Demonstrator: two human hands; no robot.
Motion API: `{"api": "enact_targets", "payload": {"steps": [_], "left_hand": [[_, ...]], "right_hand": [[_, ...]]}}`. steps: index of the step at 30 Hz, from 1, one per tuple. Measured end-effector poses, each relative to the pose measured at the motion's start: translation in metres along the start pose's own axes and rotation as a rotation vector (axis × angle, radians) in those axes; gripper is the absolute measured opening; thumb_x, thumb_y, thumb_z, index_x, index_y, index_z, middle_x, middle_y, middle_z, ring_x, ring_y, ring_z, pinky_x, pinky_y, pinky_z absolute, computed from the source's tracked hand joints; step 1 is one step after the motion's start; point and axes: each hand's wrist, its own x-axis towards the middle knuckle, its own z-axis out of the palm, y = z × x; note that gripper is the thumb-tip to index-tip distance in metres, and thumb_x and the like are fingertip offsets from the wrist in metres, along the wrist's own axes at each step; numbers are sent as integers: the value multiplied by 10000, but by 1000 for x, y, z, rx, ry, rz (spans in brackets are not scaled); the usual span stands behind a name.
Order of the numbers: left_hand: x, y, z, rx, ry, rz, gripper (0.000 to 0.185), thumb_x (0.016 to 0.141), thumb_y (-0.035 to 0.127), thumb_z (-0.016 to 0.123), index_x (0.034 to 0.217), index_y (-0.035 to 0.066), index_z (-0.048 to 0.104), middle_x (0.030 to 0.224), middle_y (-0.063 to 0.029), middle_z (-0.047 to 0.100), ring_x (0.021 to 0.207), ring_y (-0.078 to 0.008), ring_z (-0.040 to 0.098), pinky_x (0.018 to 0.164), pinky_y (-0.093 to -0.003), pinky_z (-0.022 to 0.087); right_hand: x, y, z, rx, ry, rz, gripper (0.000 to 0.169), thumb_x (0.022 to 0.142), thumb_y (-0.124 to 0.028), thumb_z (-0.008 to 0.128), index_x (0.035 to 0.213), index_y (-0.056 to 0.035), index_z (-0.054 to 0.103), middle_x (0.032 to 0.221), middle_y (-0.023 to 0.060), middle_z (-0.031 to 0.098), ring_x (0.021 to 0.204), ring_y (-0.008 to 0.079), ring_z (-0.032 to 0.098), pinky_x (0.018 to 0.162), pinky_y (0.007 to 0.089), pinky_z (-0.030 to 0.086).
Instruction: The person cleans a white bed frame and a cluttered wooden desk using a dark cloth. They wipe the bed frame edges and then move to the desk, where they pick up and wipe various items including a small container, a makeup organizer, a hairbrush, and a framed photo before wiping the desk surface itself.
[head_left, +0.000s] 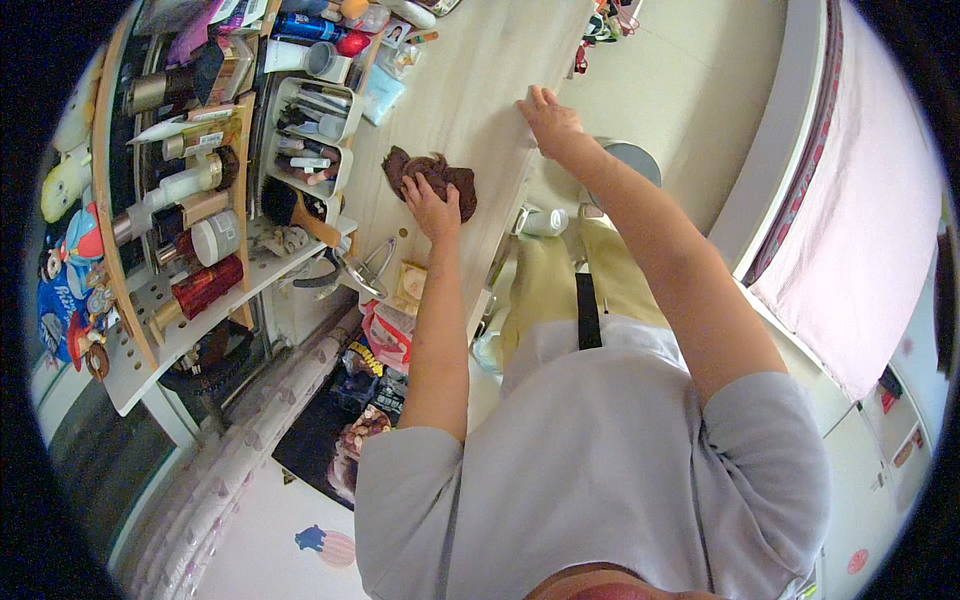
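Note:
My left hand is on a crumpled dark brown cloth, its fingers bent into the folds. The cloth lies bunched on the pale wood-grain desktop. Over the desk's right edge is my right hand, with nothing seen in it and its fingers partly spread. Whether its fingertips touch the edge I cannot tell. Close to my left forearm are a square compact-like item and a metal-framed stand or mirror.
Cosmetics crowd a shelf rack on the left, with a white organizer and a wooden-handled hairbrush beside it. A blue packet lies farther up the desk. A round grey-topped stool or bin stands below my right arm. A pink-covered bed is at right.

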Motion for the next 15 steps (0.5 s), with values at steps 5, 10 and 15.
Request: {"api": "enact_targets", "payload": {"steps": [5, 10, 15], "left_hand": [[10, 9, -7, 18, -109, 32, 692, 799, 310, 602, 1352, -29, 362, 1459, -225, 232, 1342, -396, 215, 1110, -431, 208], [36, 33, -6, 37, -147, 150, 725, 784, 292, 613, 1385, 14, 318, 1478, -180, 213, 1359, -367, 185, 1121, -420, 196], [46, 36, -9, -34, -78, 215, 667, 745, 242, 651, 1321, 10, 406, 1436, -164, 306, 1316, -354, 278, 1090, -433, 251]], "right_hand": [[-2, -8, -19, -4, -135, 25, 827, 687, -56, 702, 1399, -167, 296, 1470, 123, 185, 1344, 294, 263, 941, 355, 468], [0, -6, -6, -41, -76, 19, 729, 744, -89, 659, 1387, -145, 321, 1478, 143, 191, 1342, 326, 260, 962, 348, 447], [-2, -8, -5, -55, -89, 27, 716, 776, -94, 631, 1406, -145, 294, 1502, 137, 150, 1355, 346, 230, 977, 353, 433]]}}
